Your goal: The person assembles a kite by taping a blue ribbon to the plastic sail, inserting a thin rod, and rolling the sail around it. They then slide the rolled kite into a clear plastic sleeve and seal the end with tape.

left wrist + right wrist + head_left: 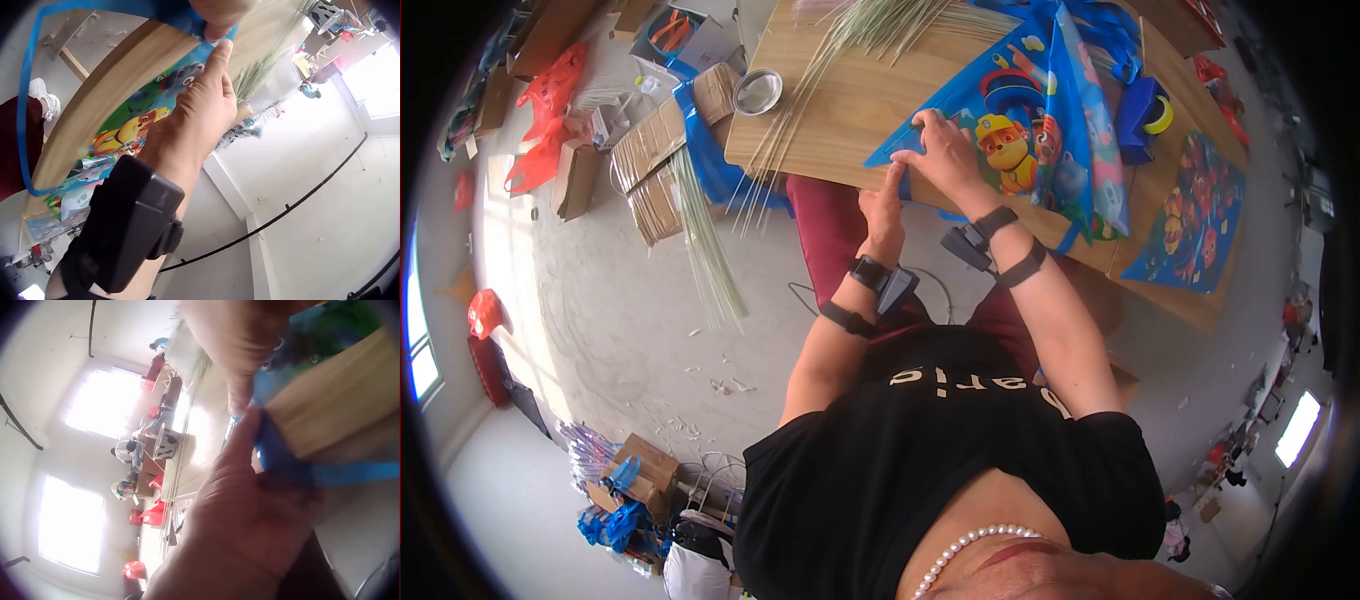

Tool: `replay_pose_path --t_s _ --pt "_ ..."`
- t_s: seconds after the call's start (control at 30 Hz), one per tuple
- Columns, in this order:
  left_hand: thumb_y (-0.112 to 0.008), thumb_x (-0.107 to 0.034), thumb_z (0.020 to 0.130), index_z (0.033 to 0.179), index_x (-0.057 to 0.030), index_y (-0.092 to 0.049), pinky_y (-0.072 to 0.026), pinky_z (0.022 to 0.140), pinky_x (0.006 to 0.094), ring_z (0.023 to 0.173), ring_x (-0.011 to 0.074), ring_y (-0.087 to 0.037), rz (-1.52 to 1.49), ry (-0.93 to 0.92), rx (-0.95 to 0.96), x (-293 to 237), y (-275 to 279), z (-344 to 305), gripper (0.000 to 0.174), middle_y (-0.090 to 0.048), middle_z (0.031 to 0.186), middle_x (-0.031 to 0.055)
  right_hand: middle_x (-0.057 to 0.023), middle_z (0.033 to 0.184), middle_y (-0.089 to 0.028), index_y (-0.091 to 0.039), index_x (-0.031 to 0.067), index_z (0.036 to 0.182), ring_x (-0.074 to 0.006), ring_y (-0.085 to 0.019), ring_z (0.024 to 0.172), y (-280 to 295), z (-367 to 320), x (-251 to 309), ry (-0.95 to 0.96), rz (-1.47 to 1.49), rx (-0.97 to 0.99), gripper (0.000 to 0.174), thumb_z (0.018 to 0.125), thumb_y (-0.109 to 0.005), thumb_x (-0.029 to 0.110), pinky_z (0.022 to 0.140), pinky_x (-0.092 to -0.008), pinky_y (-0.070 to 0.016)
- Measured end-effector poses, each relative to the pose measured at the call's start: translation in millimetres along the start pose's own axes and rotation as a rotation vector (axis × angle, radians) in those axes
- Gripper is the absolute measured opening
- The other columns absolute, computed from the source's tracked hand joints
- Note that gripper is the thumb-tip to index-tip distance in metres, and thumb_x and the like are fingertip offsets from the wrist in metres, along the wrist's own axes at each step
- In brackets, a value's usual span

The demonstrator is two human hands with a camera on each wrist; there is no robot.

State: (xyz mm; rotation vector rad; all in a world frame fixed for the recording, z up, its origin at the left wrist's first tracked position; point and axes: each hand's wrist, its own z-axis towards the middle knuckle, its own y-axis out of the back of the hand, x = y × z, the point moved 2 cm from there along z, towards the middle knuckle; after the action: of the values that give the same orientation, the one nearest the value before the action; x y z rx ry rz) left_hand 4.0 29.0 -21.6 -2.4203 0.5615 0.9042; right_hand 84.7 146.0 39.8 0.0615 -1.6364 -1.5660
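A blue cartoon-printed sheet (1040, 130) is spread on the wooden table (850, 110), with its pointed corner brought to the near table edge. Both hands are gathered at that corner, close together and touching.

The right hand (945, 150) is laid over the corner from above. In the right wrist view its thumb (247, 434) is seen coming up against the blue border at the table edge, so the corner appears to be pinched. The left hand (885, 205) is placed just at 7 o'clock of the right one. Its index finger (219, 59) is held straight and pressed on the blue edge; how the other fingers lie cannot be told.

A blue border strip (28, 125) is seen hanging loose below the table.

The work is judged to be at an early stage:
- Only the corner is being dealt with, and no stick is seen fixed on the sheet near the hands.
- The bundle of thin pale green sticks (840, 60) lies at 11 o'clock of the hands, fanned over the far edge, next to a metal bowl (757, 92).
- A second printed sheet (1190, 215) lies at 3 o'clock, untouched.

More sticks (710, 250) and flattened cardboard (665, 150) are left on the floor at 9 o'clock.
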Motion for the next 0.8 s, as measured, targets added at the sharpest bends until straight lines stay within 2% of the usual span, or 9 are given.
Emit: replay_pose_path --t_s 0.07,0.2,0.3,0.37,0.43,0.57,0.67,0.8 --pt "-0.085 -0.030 0.087 0.123 -0.0099 -0.064 -0.0452 0.068 0.0280 0.086 0.0092 -0.058 -0.033 -0.026 0.003 7 2 6 0.046 -0.065 0.103 -0.0022 -0.0019 0.082 -0.063 -0.057 0.0150 0.109 -0.0264 -0.063 0.076 -13 3 -7 -0.001 -0.029 -0.096 0.057 0.073 -0.089 0.045 0.074 -0.0425 -0.0412" --pt "-0.085 -0.027 0.088 0.126 -0.0072 -0.063 -0.0467 0.073 0.0285 0.090 0.0101 -0.058 -0.057 -0.029 0.004 10 3 9 0.048 -0.065 0.109 -0.0006 -0.0008 0.082 -0.064 -0.058 0.0137 0.100 -0.0263 -0.062 0.075 -20 8 -13 -0.046 -0.036 -0.050 0.052 0.072 -0.089 0.044 0.073 -0.0423 -0.0414" --pt "-0.085 -0.027 0.088 0.127 -0.0054 -0.063 -0.0475 0.077 0.0292 0.093 0.0113 -0.059 -0.038 -0.007 0.002 8 3 6 0.050 -0.066 0.113 0.0008 -0.0005 0.083 -0.065 -0.059 0.0140 0.096 -0.0252 -0.064 0.077 -26 10 -19 -0.070 0.003 -0.072 0.048 0.073 -0.089 0.044 0.072 -0.0417 -0.0414" --pt "-0.085 -0.027 0.088 0.127 -0.0051 -0.063 -0.0477 0.078 0.0293 0.094 0.0116 -0.059 -0.034 -0.007 0.011 6 3 6 0.050 -0.066 0.113 0.0011 -0.0022 0.086 -0.068 -0.057 0.0133 0.091 -0.0289 -0.067 0.083 -26 9 -20 -0.179 0.092 0.010 0.047 0.075 -0.085 0.047 0.074 -0.0448 -0.0395" --pt "-0.085 -0.028 0.087 0.124 -0.0060 -0.065 -0.0472 0.075 0.0288 0.091 0.0111 -0.059 -0.036 -0.086 0.020 8 3 9 0.047 -0.066 0.109 0.0004 -0.0008 0.085 -0.068 -0.058 0.0140 0.090 -0.0279 -0.067 0.083 -20 9 -7 -0.158 0.021 -0.020 0.045 0.076 -0.085 0.048 0.074 -0.0450 -0.0392" --pt "-0.084 -0.029 0.088 0.121 -0.0067 -0.066 -0.0454 0.069 0.0285 0.085 0.0090 -0.057 0.022 -0.074 0.013 7 4 9 0.044 -0.065 0.105 -0.0005 0.0024 0.082 -0.066 -0.058 0.0157 0.088 -0.0264 -0.067 0.083 -19 10 1 -0.160 -0.061 -0.071 0.041 0.081 -0.082 0.047 0.075 -0.0459 -0.0384" --pt "-0.084 -0.031 0.088 0.122 -0.0063 -0.066 -0.0447 0.068 0.0300 0.083 0.0083 -0.056 0.023 -0.024 0.020 4 4 6 0.046 -0.065 0.103 -0.0005 0.0014 0.083 -0.067 -0.059 0.0159 0.090 -0.0265 -0.067 0.085 -29 14 -5 -0.255 -0.047 -0.035 0.035 0.084 -0.080 0.043 0.076 -0.0469 -0.0383" --pt "-0.083 -0.036 0.088 0.120 -0.0100 -0.066 -0.0412 0.064 0.0268 0.077 0.0078 -0.053 -0.048 0.054 0.044 -3 0 -2 0.044 -0.063 0.096 -0.0024 0.0001 0.086 -0.070 -0.059 0.0157 0.093 -0.0264 -0.068 0.087 -34 17 -6 -0.305 -0.033 -0.051 0.031 0.087 -0.078 0.040 0.078 -0.0497 -0.0398"
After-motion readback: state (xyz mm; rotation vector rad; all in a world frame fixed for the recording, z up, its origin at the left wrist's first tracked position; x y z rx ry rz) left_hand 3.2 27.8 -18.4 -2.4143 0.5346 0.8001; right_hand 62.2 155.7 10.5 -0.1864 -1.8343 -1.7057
